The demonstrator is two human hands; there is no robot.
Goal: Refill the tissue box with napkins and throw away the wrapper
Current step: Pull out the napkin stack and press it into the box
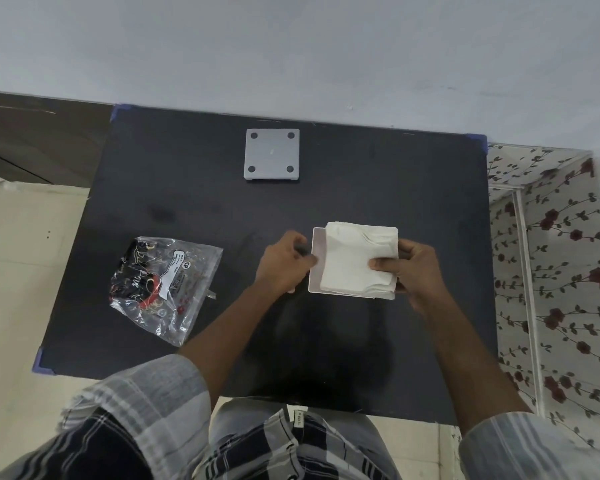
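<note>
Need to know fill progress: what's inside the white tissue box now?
A napkin stack sits in the tissue box, pressed by the right hand. The box floor beneath is covered, so the depth can't be seen.

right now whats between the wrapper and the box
The left hand, which rests against the left wall of the box. Between the wrapper and that hand the dark table is bare, as the head view shows.

Head camera looks steeply down on the table
</note>
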